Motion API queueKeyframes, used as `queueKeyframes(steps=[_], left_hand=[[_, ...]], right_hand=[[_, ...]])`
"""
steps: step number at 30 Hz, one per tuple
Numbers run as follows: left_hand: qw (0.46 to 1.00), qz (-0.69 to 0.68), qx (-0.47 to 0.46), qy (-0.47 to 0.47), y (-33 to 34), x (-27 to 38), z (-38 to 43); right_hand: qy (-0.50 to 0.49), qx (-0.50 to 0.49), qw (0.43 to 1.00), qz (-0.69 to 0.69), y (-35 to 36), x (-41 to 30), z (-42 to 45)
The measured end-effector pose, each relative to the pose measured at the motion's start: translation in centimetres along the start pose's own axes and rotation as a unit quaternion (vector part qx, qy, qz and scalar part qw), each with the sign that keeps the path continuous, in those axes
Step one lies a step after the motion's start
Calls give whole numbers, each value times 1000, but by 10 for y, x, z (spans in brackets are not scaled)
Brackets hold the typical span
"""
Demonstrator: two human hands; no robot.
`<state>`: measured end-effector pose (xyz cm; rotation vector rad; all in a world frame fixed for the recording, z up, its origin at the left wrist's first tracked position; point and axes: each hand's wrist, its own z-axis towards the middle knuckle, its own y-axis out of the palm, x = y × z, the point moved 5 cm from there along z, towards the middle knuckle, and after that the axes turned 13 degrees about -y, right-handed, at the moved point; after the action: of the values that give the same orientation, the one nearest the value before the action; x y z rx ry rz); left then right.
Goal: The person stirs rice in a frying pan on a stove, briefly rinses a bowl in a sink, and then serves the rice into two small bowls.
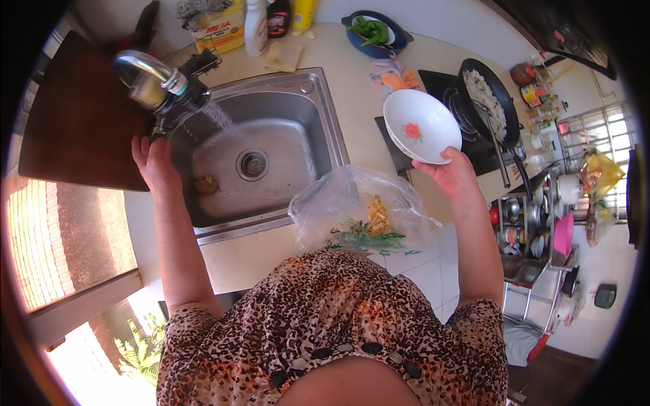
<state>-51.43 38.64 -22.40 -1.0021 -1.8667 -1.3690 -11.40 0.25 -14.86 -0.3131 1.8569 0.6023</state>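
In my right hand (452, 172) is a white bowl (429, 124) with a red flower inside, tilted over the counter between sink and stove. A second rim shows beneath its edge, so it may be stacked on another. My left hand (160, 167) reaches up to the lever (161, 127) at the base of the chrome faucet (150, 71); whether the fingers grip it is hard to see. Water (217, 114) runs from the faucet into the stainless steel sink (264, 129). A tan clump (206, 184) lies in the sink, left of the drain (252, 164).
A clear plastic bag (335, 203) with food scraps hangs at the counter's front edge. On the stove stands a wok (513, 116) of rice with a metal spatula (495, 142). Behind are a cloth (391, 76) and a blue pot (378, 48). A dark board (76, 116) stands left.
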Motion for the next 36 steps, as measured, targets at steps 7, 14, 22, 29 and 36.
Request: queueKeyframes(steps=[7,14,22,29,36], left_hand=[[874,333,-323,-145,21,-92,-107],[586,628,-502,-97,50,-101,-166],[656,562,-504,5,31,-112,-204],[825,260,-383,-323,-8,10,-204],[942,281,-118,-141,-153,110,-126]], right_hand=[[10,126,991,49,-122,28,-24],[-21,245,963,114,-145,68,-55],[0,252,963,94,-210,109,-41],[116,260,953,105,-224,114,-32],[72,123,989,31,-209,119,-24]])
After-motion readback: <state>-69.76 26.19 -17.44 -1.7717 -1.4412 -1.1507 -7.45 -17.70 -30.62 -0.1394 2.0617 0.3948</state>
